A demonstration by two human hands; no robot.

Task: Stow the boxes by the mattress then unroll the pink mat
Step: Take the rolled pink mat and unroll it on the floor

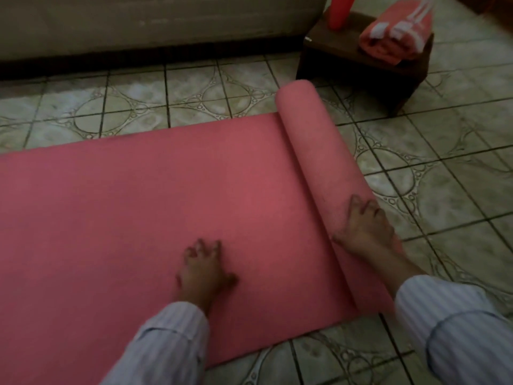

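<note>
The pink mat [138, 207] lies largely unrolled on the tiled floor, spreading from the left edge to the middle. Its remaining roll [308, 145] runs from the upper middle down to the lower right. My right hand [363, 226] rests palm down on top of the roll's near part, fingers spread. My left hand [204, 269] presses flat on the unrolled surface just left of the roll, holding nothing. The grey mattress [155, 23] lies along the top of the view. No boxes are in view.
A dark wooden stool [358, 70] stands at the upper right, just beyond the roll's far end. On it sit a folded red-and-white towel [394, 31] and a red upright object [338, 9]. Patterned tiles [444, 176] lie to the right of the roll.
</note>
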